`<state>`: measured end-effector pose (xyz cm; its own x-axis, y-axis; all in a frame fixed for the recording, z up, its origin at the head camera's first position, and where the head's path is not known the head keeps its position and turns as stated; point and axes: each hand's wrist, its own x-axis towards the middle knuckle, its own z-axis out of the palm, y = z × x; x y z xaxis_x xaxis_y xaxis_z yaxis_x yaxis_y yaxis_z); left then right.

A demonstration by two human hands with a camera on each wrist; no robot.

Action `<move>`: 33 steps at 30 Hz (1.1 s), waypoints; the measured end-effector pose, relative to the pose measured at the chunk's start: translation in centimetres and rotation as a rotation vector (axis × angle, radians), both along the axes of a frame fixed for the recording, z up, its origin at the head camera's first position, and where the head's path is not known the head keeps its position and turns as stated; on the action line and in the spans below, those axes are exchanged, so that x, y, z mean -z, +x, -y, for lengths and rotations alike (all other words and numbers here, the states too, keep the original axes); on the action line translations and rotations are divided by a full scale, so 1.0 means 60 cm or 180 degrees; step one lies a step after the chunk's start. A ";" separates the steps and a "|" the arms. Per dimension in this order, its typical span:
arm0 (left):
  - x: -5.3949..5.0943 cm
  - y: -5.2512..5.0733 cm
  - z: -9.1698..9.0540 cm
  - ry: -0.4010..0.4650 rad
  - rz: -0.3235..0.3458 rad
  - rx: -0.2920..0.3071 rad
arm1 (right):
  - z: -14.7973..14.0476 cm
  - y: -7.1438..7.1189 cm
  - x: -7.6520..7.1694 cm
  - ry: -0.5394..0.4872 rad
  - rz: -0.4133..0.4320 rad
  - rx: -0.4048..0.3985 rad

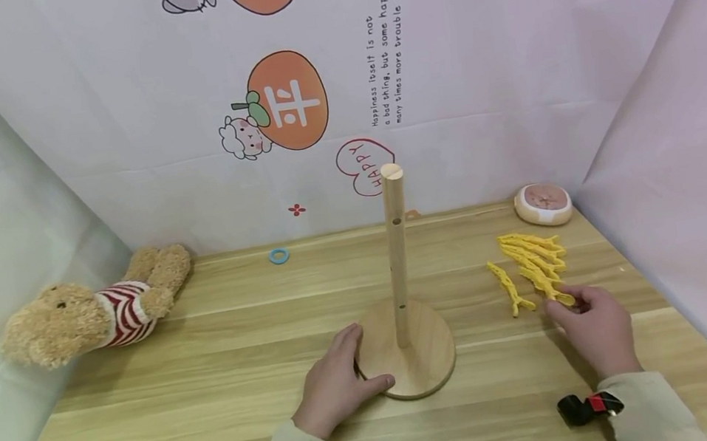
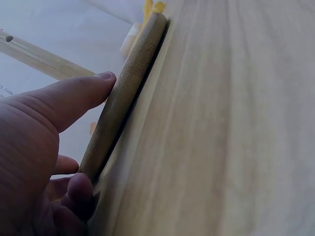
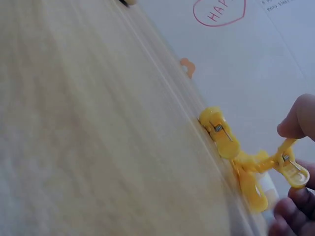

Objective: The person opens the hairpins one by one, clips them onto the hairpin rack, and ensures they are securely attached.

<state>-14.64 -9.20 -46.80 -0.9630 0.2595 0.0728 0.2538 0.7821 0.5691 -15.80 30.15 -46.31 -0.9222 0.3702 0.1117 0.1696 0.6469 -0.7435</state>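
While the left hand (image 1: pixel 336 381) cups the wooden stand's base (image 1: pixel 431 359) at lower centre, thumb and fingers spread, the right hand (image 1: pixel 599 331) pinches a yellow clip (image 3: pixel 291 168), right of frame. It looks light (probably springy plastic), best held by its flat ends.

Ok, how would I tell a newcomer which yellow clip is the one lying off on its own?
In the head view, start at the upright wooden post, then look right to the bunch of yellow clips. The lone clip lies just short of it, on the post's side. Unlike those neighbours, one pinched by the right hand, it lies apart, untouched.
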 end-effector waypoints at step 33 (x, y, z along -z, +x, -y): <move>0.003 -0.001 0.000 0.0037 0.0046 -0.0017 | 0.056 0.012 0.002 -0.0068 -0.0862 -0.1370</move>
<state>-14.67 -9.23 -46.98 -0.9653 0.2536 0.0617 0.2413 0.7767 0.5818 -15.10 26.76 -46.44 -0.9307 -0.0321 0.3644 -0.3096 0.6000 -0.7377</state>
